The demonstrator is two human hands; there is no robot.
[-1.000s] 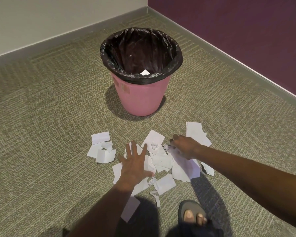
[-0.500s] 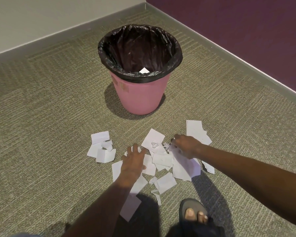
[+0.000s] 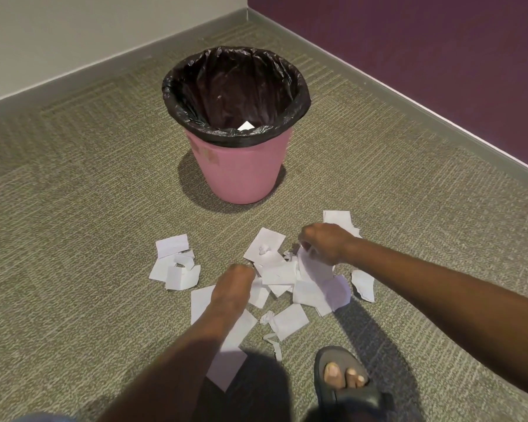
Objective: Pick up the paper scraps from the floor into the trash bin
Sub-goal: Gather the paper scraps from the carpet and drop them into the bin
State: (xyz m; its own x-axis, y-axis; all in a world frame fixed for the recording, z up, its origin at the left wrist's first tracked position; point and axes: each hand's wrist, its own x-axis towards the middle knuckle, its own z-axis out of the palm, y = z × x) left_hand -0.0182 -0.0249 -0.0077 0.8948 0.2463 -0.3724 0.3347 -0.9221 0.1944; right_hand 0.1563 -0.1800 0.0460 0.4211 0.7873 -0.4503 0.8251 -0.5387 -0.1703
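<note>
At lower centre the left hand (image 3: 235,281) has curled from flat to clench paper scraps (image 3: 290,321) on the floor (image 3: 73,239), the right hand (image 3: 323,243) pinches others, so a carry to the upper-centre trash bin (image 3: 241,175) seems next.

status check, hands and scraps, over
Left hand curled on scraps, grip hidden. Right hand pinching scraps. Most on floor, one in bin. Path to bin open.
</note>
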